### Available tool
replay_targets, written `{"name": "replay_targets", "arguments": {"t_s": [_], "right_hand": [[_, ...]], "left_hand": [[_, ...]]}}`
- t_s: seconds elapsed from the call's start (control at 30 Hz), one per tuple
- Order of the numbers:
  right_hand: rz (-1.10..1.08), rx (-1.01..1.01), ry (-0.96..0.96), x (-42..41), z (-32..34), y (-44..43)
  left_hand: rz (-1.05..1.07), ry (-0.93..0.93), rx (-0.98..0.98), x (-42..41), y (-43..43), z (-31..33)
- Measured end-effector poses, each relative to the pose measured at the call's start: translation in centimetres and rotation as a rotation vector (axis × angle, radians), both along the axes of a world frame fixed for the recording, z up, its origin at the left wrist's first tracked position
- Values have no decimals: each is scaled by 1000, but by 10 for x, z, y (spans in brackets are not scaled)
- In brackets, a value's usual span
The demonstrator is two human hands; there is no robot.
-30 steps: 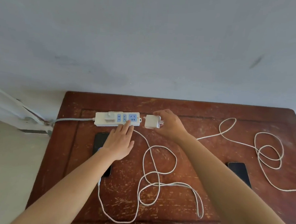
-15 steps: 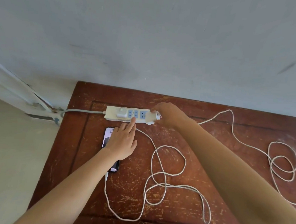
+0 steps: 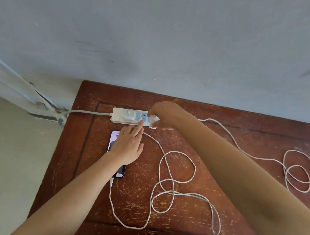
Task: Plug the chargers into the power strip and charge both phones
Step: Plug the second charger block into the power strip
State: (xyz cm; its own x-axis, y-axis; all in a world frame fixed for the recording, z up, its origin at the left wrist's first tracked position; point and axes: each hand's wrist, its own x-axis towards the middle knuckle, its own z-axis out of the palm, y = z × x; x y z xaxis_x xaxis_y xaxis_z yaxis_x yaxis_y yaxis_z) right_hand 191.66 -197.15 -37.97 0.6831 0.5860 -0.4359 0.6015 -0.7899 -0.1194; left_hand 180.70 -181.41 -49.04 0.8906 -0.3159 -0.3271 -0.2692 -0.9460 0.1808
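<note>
A white power strip (image 3: 118,116) lies near the table's far edge, with one white charger (image 3: 128,115) plugged into its left socket. My right hand (image 3: 166,115) grips a second white charger (image 3: 154,125) and holds it against the strip's right end; its prongs are hidden. My left hand (image 3: 128,146) rests flat, its index fingertip pressing on the strip's front edge. Under that hand lies a phone (image 3: 114,137) with its screen lit and a white cable (image 3: 113,204) plugged into its near end. The other phone is out of view.
The worn red-brown wooden table (image 3: 189,217) stands against a grey wall. A second white cable (image 3: 257,158) runs right from my right hand into loose coils. The strip's grey cord (image 3: 88,112) leads off the table's left edge.
My right hand brought the second charger from beside the strip onto its right end. The left phone's screen lit up. My view shifted left, and the right phone left the frame.
</note>
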Motion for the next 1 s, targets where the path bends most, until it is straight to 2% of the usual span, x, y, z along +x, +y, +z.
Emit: {"name": "replay_targets", "arguments": {"t_s": [0.27, 0.83, 1.0], "right_hand": [[-132, 94, 67, 1, -7, -6], [-32, 54, 62, -9, -27, -3], [-73, 101, 53, -7, -33, -11]], "left_hand": [[-6, 13, -52, 2, 8, -3], [-29, 48, -83, 6, 10, -1], [-29, 79, -54, 6, 8, 3]]}}
